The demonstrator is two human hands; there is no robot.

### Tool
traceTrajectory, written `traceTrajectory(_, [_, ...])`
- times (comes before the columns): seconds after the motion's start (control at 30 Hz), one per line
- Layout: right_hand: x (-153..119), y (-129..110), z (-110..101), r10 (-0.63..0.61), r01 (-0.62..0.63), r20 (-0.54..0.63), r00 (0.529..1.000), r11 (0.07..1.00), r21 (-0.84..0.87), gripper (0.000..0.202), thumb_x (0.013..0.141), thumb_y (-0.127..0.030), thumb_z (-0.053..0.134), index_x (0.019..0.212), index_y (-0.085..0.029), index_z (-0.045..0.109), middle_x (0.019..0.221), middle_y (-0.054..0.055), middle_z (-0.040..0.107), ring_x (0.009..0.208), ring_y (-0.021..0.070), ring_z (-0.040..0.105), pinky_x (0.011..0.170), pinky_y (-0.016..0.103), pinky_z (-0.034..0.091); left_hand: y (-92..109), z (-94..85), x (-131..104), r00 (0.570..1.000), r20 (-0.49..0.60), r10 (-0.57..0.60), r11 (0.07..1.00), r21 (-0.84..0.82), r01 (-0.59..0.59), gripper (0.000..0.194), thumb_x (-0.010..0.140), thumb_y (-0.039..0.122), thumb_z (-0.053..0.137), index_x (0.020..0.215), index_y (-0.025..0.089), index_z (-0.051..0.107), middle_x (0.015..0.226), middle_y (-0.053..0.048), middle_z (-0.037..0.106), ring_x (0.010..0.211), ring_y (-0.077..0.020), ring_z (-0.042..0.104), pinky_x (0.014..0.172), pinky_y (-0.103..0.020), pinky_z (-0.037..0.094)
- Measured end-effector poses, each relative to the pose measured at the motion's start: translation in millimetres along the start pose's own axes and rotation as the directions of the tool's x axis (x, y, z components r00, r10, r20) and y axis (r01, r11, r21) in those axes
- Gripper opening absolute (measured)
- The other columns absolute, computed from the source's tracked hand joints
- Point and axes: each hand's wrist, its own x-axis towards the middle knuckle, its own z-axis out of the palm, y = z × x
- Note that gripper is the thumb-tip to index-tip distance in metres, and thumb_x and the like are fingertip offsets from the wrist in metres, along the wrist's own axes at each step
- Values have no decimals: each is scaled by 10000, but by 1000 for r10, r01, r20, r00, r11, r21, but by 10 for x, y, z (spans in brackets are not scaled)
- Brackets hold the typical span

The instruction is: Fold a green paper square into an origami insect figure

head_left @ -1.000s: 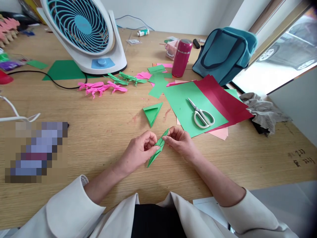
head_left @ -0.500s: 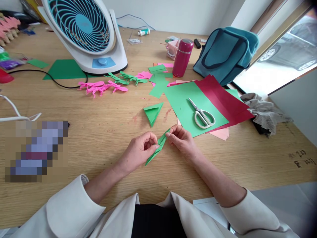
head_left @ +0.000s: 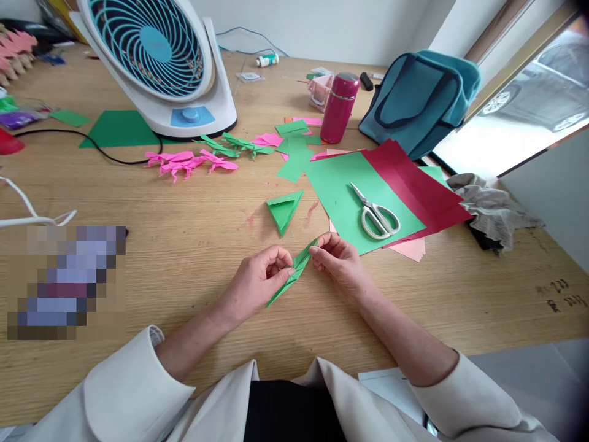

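A narrow piece of folded green paper (head_left: pixel 300 265) slants between my two hands, a little above the table. My left hand (head_left: pixel 265 273) pinches its middle between thumb and fingers. At its upper right end, my right hand (head_left: pixel 339 260) grips the tip with thumb and forefinger. Beyond my hands lies a folded green paper triangle (head_left: pixel 284 212), flat on the wood. To the right, white-handled scissors (head_left: pixel 378 218) rest on a light green sheet (head_left: pixel 340 190), with dark red sheets (head_left: pixel 414 184) partly beneath it.
Pink folded paper figures (head_left: pixel 184 163) and green ones (head_left: pixel 237 146) lie in front of a white fan (head_left: pixel 216 104). A magenta flask (head_left: pixel 339 109) and a teal bag (head_left: pixel 414 104) stand at the back right. A blurred-out object (head_left: pixel 69 279) lies at left; a crumpled grey cloth (head_left: pixel 488 205) is at right.
The lower end of the folded green paper has shifted slightly left. My right hand has barely moved; both hands keep their pinch.
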Motion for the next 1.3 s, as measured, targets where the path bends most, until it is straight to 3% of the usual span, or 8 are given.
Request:
traceTrajectory(0.2, [-17, -39, -76, -103, 121, 85, 991, 965, -232, 275, 765, -399, 771, 845, -197, 603, 681, -40, 547, 584, 95, 488, 544, 236, 388, -11, -19, -7, 1000, 5, 13, 993, 119, -13, 76, 859, 253, 631, 862, 197, 580, 735, 41, 616, 655, -105, 545, 611, -221, 418])
traceTrajectory(0.33, [-47, -83, -139, -152, 271, 240, 959, 740, -616, 74, 829, -242, 690, 869, -188, 661, 716, -31, 541, 584, 89, 460, 550, 244, 354, 11, -32, -38, 993, 74, 91, 938, 329, -110, 39, 876, 181, 605, 859, 204, 579, 697, 56, 599, 618, -103, 539, 618, -229, 416])
traceTrajectory(0.43, [-57, -100, -153, -137, 326, 309, 941, 612, -721, 48, 849, -175, 657, 802, -182, 666, 798, -12, 574, 630, 88, 495, 597, 246, 379, 16, -29, -66, 967, 107, 230, 846, 469, -253, 69, 879, 139, 602, 851, 198, 578, 846, 19, 607, 689, -112, 569, 653, -240, 447])
traceTrajectory(0.6, [-42, -105, -155, -106, 316, 308, 945, 533, -785, 89, 868, -140, 632, 800, -182, 669, 809, -1, 585, 666, 105, 515, 629, 251, 378, -33, -9, -120, 864, 208, 458, 601, 644, -474, 154, 985, 130, 486, 902, 180, 605, 938, -25, 601, 832, -138, 611, 756, -257, 500])
traceTrajectory(0.77, [-24, -137, -161, -69, 312, 322, 944, 503, -806, 117, 877, -99, 591, 827, -179, 662, 822, 2, 588, 666, 103, 517, 640, 244, 376, -93, -46, -197, 693, 381, 612, 256, 734, -630, 207, 984, 59, 459, 999, 130, 653, 1014, -76, 695, 889, -177, 619, 765, -285, 536])
traceTrajectory(0.87, [-19, -153, -135, -58, 289, 297, 953, 472, -833, 119, 849, -78, 606, 780, -173, 622, 809, -5, 565, 649, 96, 509, 633, 238, 375, -109, -77, -235, 620, 421, 662, 141, 742, -655, 219, 978, 40, 463, 1061, 86, 660, 1085, -120, 715, 926, -195, 635, 754, -294, 560])
traceTrajectory(1.13, [95, -209, -144, 6, 262, 292, 956, 426, -866, 125, 802, -132, 673, 705, -170, 605, 753, -6, 589, 650, 103, 507, 610, 243, 357, -109, -111, -261, 629, 443, 639, 157, 726, -670, 314, 988, 56, 445, 1233, 114, 631, 1092, -111, 733, 912, -201, 641, 758, -344, 569])
traceTrajectory(1.3, [280, -342, -293, 322, 86, 349, 880, 614, -785, 181, 812, -142, 583, 889, -197, 738, 669, -12, 664, 580, 120, 564, 538, 237, 398, -135, -115, -245, 615, 442, 653, 160, 713, -683, 279, 992, 68, 454, 1185, 103, 653, 1114, -118, 734, 958, -218, 634, 762, -354, 565])
